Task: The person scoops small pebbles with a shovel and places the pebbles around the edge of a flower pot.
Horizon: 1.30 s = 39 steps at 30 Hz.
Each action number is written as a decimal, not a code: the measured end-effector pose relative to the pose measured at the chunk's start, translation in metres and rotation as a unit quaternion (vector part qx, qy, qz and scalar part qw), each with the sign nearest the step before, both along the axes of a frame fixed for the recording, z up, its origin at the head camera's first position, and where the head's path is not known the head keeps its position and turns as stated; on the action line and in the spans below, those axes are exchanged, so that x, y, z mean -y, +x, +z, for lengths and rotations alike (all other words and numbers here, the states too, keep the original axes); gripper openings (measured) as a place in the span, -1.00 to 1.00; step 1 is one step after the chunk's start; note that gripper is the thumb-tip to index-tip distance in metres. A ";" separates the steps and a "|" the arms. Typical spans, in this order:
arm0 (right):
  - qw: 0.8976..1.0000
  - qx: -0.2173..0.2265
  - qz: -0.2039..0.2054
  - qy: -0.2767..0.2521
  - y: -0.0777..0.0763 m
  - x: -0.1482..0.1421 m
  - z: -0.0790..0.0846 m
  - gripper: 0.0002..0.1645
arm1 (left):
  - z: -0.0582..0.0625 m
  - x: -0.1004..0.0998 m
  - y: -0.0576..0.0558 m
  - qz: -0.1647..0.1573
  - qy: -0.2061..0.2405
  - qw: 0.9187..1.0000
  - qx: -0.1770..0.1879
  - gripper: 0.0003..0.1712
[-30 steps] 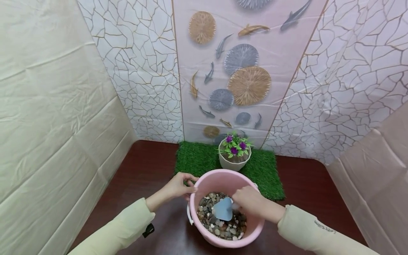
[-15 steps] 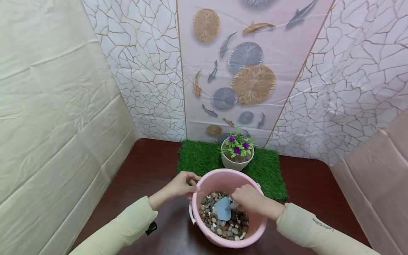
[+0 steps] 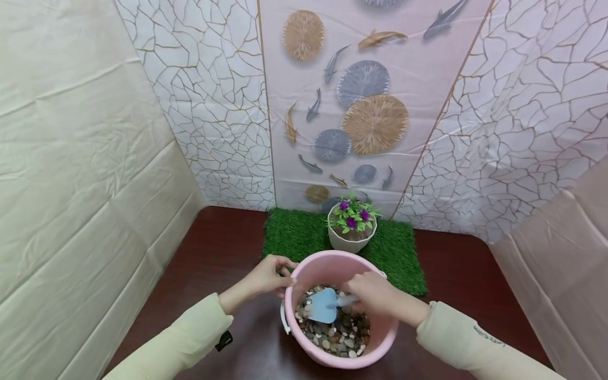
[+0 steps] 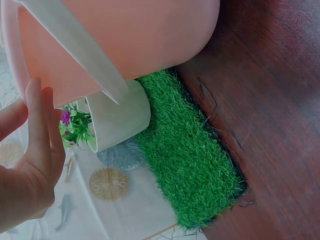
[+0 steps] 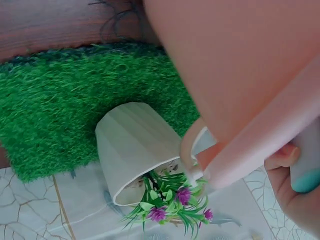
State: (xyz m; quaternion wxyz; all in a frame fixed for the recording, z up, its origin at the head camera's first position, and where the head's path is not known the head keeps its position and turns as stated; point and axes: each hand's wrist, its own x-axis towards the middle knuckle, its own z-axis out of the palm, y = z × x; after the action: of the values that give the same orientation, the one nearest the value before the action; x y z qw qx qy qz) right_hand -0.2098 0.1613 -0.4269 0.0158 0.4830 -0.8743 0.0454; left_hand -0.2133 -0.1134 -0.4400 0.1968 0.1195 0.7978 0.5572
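A pink bucket (image 3: 313,272) stands on the table with a layer of mixed pebbles (image 3: 334,340) in its bottom. My left hand (image 3: 266,275) holds its left rim, thumb on the rim and fingers at the outer wall; the left wrist view shows that hand (image 4: 35,165) beside the bucket wall (image 4: 145,35). Inside the bucket, my right hand (image 3: 372,293) grips the pale handle of a small light-blue shovel (image 3: 322,306), whose blade lies over the pebbles, pointing left. Part of the right hand (image 5: 295,200) and the shovel's teal-ended handle (image 5: 306,180) show past the rim in the right wrist view.
Behind the bucket, a white flowerpot (image 3: 350,245) with purple flowers stands on a green turf mat (image 3: 299,232). The bucket's white bail (image 4: 85,50) hangs down its left side. Cloth-covered walls surround the dark red table (image 3: 214,248) at the back and sides.
The shovel's blade has shifted left and slightly away from me across the pebbles, and more of its handle shows. My left hand stays on the rim.
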 end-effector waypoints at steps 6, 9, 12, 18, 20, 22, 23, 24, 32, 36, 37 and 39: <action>1.000 0.010 -0.018 0.005 0.000 0.005 -0.001 -0.76 | 0.000 0.000 0.000 -0.001 0.005 1.000 -0.004 -0.57; 1.000 0.021 -0.023 0.005 -0.001 0.005 -0.002 -0.77 | 0.000 -0.001 0.001 0.000 0.005 1.000 -0.002 -0.57; 0.999 0.041 -0.027 0.002 -0.001 0.004 -0.001 -0.80 | 0.000 -0.002 0.001 0.002 0.002 1.000 0.000 -0.57; 0.998 0.048 -0.039 -0.010 -0.004 -0.004 0.003 -0.82 | 0.000 -0.004 0.000 -0.002 0.000 1.000 -0.002 -0.57; 0.998 0.043 -0.040 -0.012 -0.005 -0.007 0.005 -0.83 | 0.000 -0.003 0.000 -0.003 0.002 1.000 0.000 -0.56; 0.998 0.042 -0.042 -0.011 -0.005 -0.009 0.007 -0.83 | 0.000 -0.003 0.000 -0.002 0.003 1.000 0.001 -0.56; 0.998 0.040 -0.044 -0.008 -0.006 -0.010 0.008 -0.83 | 0.000 -0.002 0.000 -0.002 0.004 1.000 0.002 -0.55; 0.998 0.039 -0.045 -0.006 -0.006 -0.010 0.009 -0.83 | 0.000 -0.002 0.000 -0.001 0.004 1.000 0.003 -0.55; 0.998 0.045 -0.049 -0.012 -0.006 -0.013 0.014 -0.84 | 0.000 0.001 0.000 -0.001 0.012 1.000 0.002 -0.56; 0.998 0.046 -0.051 -0.011 -0.005 -0.013 0.016 -0.83 | -0.001 0.002 0.000 -0.003 0.008 1.000 0.004 -0.56; 0.998 0.046 -0.051 -0.011 -0.005 -0.013 0.017 -0.83 | 0.000 0.002 0.001 -0.003 0.007 1.000 0.005 -0.56; 0.998 0.043 -0.054 -0.010 -0.005 -0.014 0.019 -0.81 | 0.000 0.002 0.001 -0.004 0.006 1.000 0.006 -0.56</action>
State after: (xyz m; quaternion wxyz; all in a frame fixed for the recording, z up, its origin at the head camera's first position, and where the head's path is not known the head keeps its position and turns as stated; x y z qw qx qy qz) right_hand -0.2145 0.1752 -0.4083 -0.0142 0.4326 -0.8985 0.0737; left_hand -0.2123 -0.1153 -0.4403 0.2027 0.1203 0.7926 0.5623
